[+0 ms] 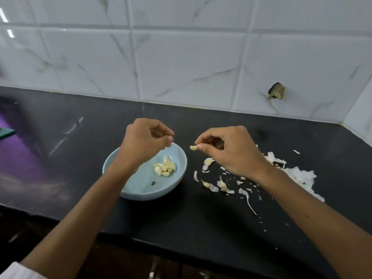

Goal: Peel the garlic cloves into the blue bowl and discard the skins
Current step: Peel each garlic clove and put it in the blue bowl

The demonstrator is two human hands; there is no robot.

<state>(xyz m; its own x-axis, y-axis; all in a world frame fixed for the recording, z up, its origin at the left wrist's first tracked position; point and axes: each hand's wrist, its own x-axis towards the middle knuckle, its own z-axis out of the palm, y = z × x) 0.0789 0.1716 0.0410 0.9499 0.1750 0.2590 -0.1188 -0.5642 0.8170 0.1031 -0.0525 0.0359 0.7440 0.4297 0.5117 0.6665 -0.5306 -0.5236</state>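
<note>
Clove (pixel 193 147), bare and pale yellow, pinched at one end between the thumb and fingertips of the right hand (pixel 231 150). It is held in the air just right of the bowl (pixel 112 160), above the table (pixel 201 222). The left hand (pixel 145 139) hovers over the bowl's far rim, fingers curled, thumb against forefinger; whether a scrap of skin is caught there cannot be told.

Step in hand, as judged: transfer of the peeled clove to the bowl. To do it well, first check the clove for clinging skin, especially at the gripped end, which the fingers hide. Then carry it leftward over the rim and release it low, above the peeled cloves (pixel 165 167), so that it does not bounce out. The left hand lies across the direct path and should draw aside, or take the clove itself. Any scrap it holds belongs with the skins, not in the bowl.

Surroundings: skins (pixel 300 174) lie heaped on the table beneath and to the right of the right forearm, with flakes scattered toward the front edge. Among the flakes, near the bowl, lie several unpeeled cloves (pixel 222 185), so the task appears partly done. A dark speck (pixel 154 183) sits on the bowl's floor, apart from the peeled cloves; probably debris worth picking out. Behind stands a tiled wall (pixel 181 57) with a broken hole (pixel 276 91). A green object (pixel 6 132) shows at the far left edge, well apart from the work.
</note>
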